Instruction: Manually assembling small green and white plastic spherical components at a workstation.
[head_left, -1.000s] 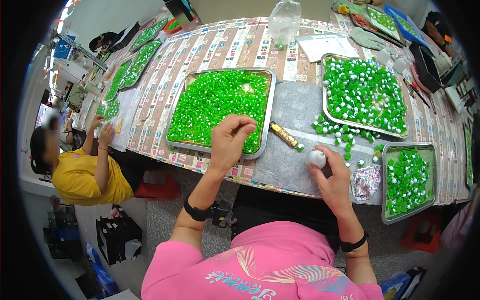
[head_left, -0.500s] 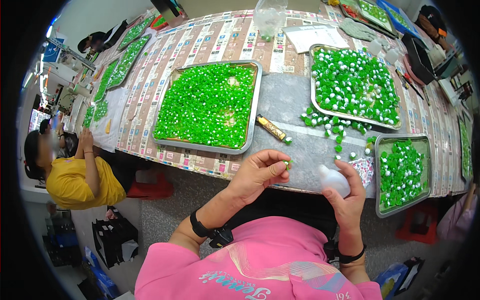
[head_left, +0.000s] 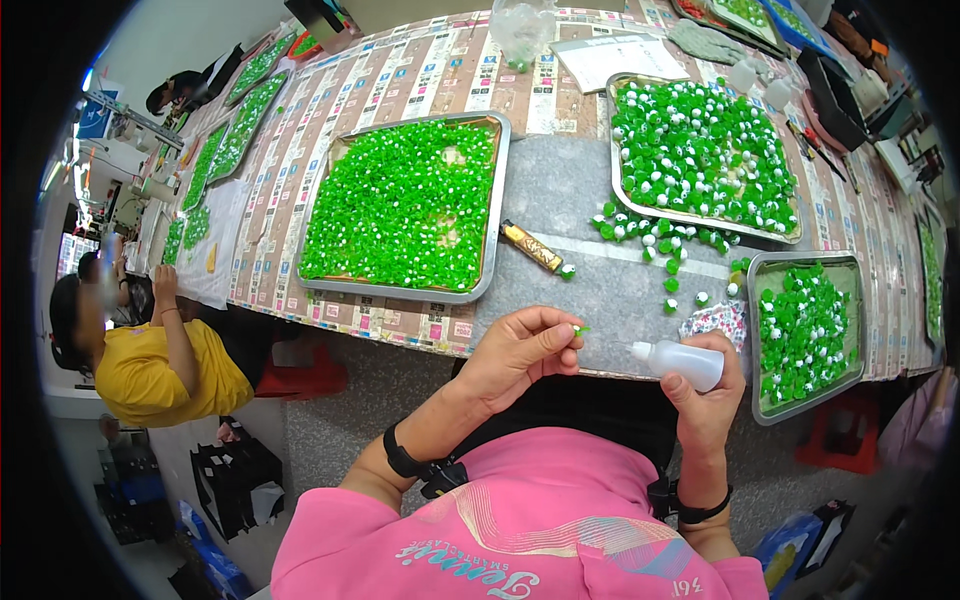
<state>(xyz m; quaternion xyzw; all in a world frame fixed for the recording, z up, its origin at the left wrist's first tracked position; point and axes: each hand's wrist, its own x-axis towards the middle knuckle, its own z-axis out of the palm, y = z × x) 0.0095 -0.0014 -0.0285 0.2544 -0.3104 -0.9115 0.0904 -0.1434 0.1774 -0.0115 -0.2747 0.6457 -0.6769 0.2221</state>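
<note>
Head view: nearest is the pink shirt (head_left: 500, 510) of the person at work, whose forearms reach up to the table (head_left: 420, 90). The left hand (head_left: 525, 355) has its grip closed on a small green piece (head_left: 580, 331), pinched between thumb and finger over the table's near edge. The right hand (head_left: 710, 385), level with it, has its grip wrapped around a white bottle (head_left: 688, 365), tipped on its side with the nozzle toward the piece. Nozzle and piece are apart.

Just beyond the bottle a floral cloth (head_left: 712, 318) lies crumpled, and to its right stands a small tray (head_left: 754, 340) of green-and-white pieces, reaching over the table edge. A grey mat (head_left: 555, 185) covers the middle, bearing a gold-and-black stick (head_left: 531, 246) near the left tray. Loose pieces (head_left: 672, 266) are scattered between the cloth and the large right tray (head_left: 614, 150), which is heaped with more of their kind. The left tray (head_left: 497, 200) is spread with smaller green bits dotted white, with a few bare patches.

Off to the left, a co-worker in a yellow shirt (head_left: 150, 375) sits at the table, one arm raised to it. Farther back lie white paper (head_left: 620, 62), a grey glove (head_left: 705, 42) and a clear bag (head_left: 523, 30), with a black bin (head_left: 835, 110) on the right.
</note>
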